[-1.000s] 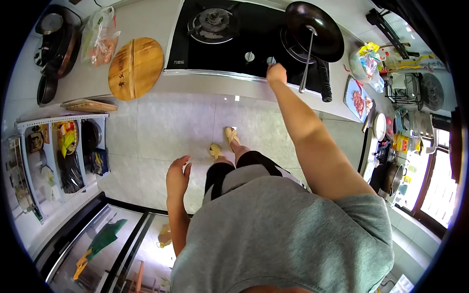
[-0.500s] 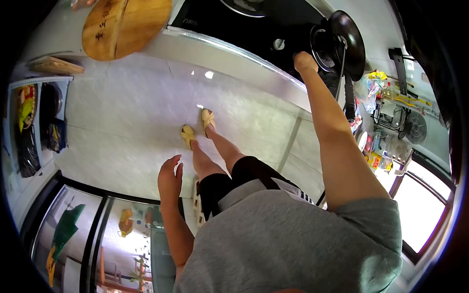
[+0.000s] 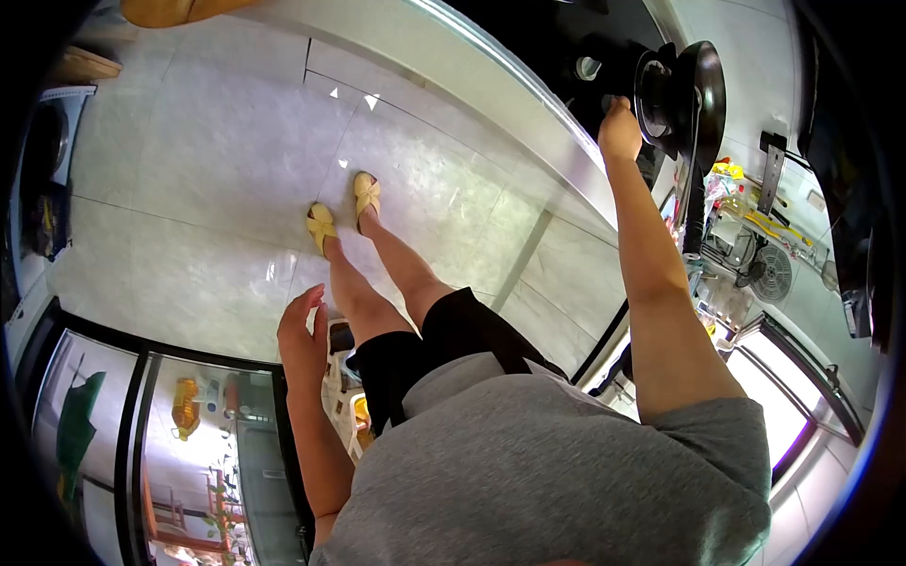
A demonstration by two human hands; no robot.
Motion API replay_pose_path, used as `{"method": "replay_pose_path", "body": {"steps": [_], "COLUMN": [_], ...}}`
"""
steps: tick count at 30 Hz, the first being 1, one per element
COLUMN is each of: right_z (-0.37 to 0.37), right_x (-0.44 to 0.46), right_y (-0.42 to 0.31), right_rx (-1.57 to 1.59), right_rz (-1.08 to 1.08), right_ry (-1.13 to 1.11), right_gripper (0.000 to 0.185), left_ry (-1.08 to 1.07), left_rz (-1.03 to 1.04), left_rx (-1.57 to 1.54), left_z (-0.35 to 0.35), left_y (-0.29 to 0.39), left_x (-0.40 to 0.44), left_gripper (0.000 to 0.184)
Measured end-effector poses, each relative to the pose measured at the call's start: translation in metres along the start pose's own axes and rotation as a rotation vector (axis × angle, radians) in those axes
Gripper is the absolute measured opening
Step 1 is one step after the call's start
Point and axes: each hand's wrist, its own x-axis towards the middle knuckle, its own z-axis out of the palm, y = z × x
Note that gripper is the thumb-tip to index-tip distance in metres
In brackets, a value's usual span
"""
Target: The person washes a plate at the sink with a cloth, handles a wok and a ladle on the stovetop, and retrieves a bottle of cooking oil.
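Observation:
My right hand reaches to the front of the black gas stove, its fingers closed round a control knob, mostly hidden by them. Another silver knob sits just beside it. Close to that hand is a burner, and a dark wok stands over it, its long handle pointing towards the window side. My left hand hangs at my side above the floor, thumb apart from loosely bent fingers, holding nothing.
A round wooden lid shows at the top left edge. Glass sliding doors with black frames stand on the left. Utensils and a fan are by the right wall, near a window. A shelf unit stands far left.
The view has shifted, so the wooden lid has mostly slid out at the top left. My right hand stays at the knob; my left hand still hangs free.

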Motion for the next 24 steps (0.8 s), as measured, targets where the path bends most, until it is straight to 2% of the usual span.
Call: {"method": "replay_pose_path", "body": {"steps": [8,14,24], "right_z": [0.006,0.015,0.013], "right_x": [-0.003,0.004,0.001], "right_y": [0.003,0.013,0.010], "right_rx": [-0.076,-0.104,-0.136], "right_rz": [-0.011,-0.082,-0.060], "right_ry": [0.081,0.166,0.177], "right_gripper": [0.030,0.031,0.032], "left_ry": [-0.004,0.099,0.067], "left_rz": [-0.110,-0.103,-0.072], "left_rx": [-0.112,-0.188,-0.160], "left_z": [0.010,0.011,0.026], "left_y": [-0.030,-0.044,-0.070], "left_x": [0.003,0.005,0.005], "left_gripper": [0.026,0.027,0.024]}}
